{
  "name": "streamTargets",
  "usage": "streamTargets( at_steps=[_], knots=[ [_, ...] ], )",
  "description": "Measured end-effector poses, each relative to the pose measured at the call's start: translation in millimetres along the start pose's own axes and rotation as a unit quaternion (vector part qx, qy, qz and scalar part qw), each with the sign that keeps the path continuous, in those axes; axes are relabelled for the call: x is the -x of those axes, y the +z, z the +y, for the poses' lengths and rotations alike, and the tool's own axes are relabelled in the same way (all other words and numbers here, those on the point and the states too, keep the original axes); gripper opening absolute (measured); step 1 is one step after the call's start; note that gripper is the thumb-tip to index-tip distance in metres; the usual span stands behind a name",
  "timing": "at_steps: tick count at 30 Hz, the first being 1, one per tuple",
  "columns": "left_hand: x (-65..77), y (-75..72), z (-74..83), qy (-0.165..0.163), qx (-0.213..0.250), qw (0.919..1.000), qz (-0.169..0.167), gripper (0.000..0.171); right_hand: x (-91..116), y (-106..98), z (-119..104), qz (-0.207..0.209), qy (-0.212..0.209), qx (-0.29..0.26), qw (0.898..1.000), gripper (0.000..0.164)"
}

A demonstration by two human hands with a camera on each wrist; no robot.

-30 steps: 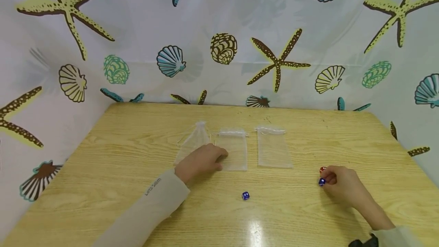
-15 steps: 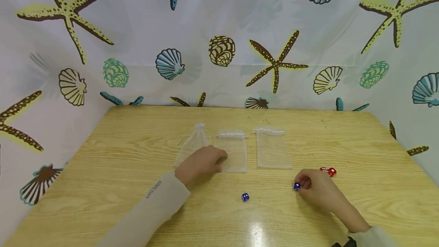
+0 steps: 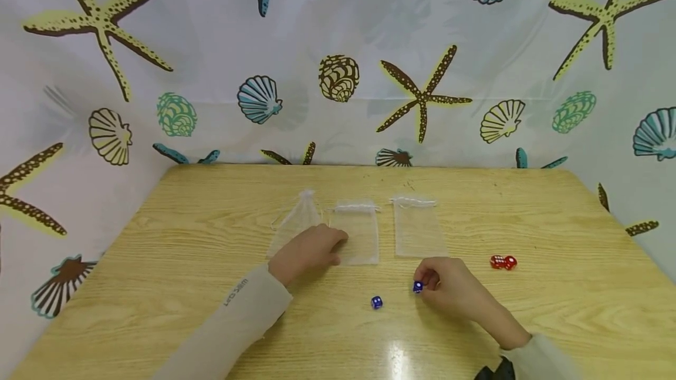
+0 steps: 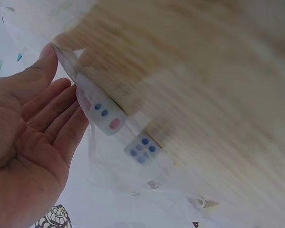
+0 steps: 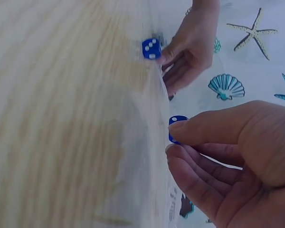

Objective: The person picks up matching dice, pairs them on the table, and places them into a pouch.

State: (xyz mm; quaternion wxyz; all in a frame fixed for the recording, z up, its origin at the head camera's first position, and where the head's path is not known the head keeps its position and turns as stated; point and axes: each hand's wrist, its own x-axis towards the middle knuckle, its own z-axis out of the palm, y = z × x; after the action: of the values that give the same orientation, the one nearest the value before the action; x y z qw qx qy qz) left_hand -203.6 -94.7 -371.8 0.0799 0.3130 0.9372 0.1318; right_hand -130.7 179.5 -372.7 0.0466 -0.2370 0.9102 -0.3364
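My right hand (image 3: 455,287) pinches a blue die (image 3: 418,287) between thumb and fingertips, just in front of the right sheer drawstring pouch (image 3: 419,230). A second blue die (image 3: 377,302) lies on the table to its left; in the right wrist view this blue die (image 5: 152,48) shows white pips. My left hand (image 3: 308,254) rests over the middle sheer pouch (image 3: 359,236), fingers relaxed, and partly hides the left pouch (image 3: 301,219), whose top is gathered. White dice (image 4: 141,148) with blue and red pips show through sheer fabric in the left wrist view, beside my left thumb.
Red dice (image 3: 503,262) lie together on the right of the wooden table (image 3: 570,304). Behind the table and along its sides hangs a white cloth (image 3: 211,46) printed with starfish and shells.
My right hand has carried the blue die leftward from beside the red dice, toward the other blue die. The red dice have come into full view. My left hand stays in place.
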Motion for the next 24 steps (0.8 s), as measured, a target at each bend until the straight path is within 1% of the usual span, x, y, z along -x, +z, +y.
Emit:
streamTargets(
  at_steps=[4,8,10,17,21,24],
  knots=[
    [-0.1,-0.4,-1.4,0.007,0.002,1.0,0.006,0.017,-8.5,8.6,-7.4,-0.018,-0.02,-0.024,0.999,0.016],
    [-0.7,-0.3,-2.3,0.014,0.005,0.9999,0.005,0.021,-14.8,16.9,-14.9,-0.025,-0.032,-0.033,0.999,0.016],
    [-1.4,0.2,-2.6,0.017,0.004,0.9998,0.004,0.022,-16.9,20.8,-18.3,-0.028,-0.034,-0.036,0.998,0.017],
    [-4.2,1.6,-5.1,0.025,-0.001,0.9996,0.012,0.012,-20.2,27.4,-23.6,-0.045,-0.031,-0.047,0.997,0.017],
    [-4.8,1.7,-6.0,0.028,0.004,0.9995,0.018,0.018,-19.8,29.9,-22.7,-0.056,-0.035,-0.041,0.997,0.017],
    [-4.4,3.7,-6.3,0.032,-0.002,0.9993,0.021,0.022,-18.7,32.2,-22.2,-0.063,-0.036,-0.041,0.997,0.018]
  ],
)
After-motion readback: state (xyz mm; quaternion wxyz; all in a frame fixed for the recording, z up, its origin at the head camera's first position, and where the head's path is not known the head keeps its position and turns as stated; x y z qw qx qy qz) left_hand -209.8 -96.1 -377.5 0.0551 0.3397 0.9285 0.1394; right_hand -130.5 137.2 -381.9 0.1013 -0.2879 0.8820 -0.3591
